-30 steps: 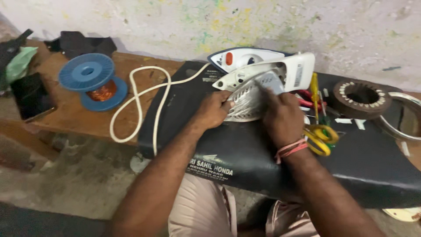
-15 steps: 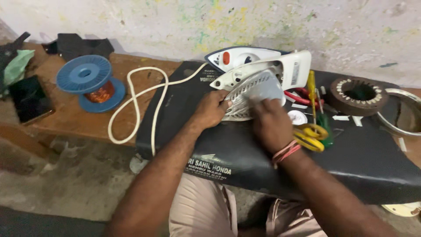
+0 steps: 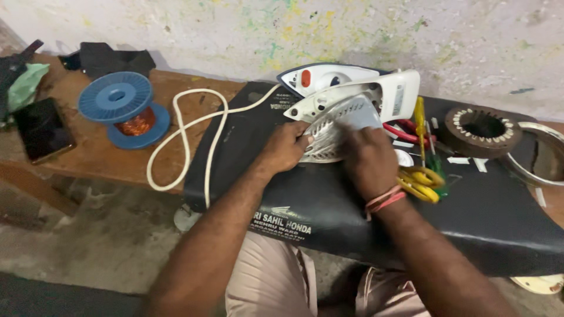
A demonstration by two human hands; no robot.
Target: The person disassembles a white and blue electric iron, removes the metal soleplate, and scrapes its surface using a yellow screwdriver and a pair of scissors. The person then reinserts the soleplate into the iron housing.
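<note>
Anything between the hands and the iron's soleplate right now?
Nothing visible. The left hand grips the edge of the soleplate, and the right hand lies over it from the other side. The scissors and screwdrivers lie to the right, clear of both hands.

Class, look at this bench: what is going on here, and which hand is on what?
A person sits at a bench with a white clothes iron tipped on its side on a black padded seat. The left hand grips the edge of its vented soleplate; the right hand presses on the plate. Yellow-handled scissors, a screwdriver and a blue wire spool lie nearby.
</note>
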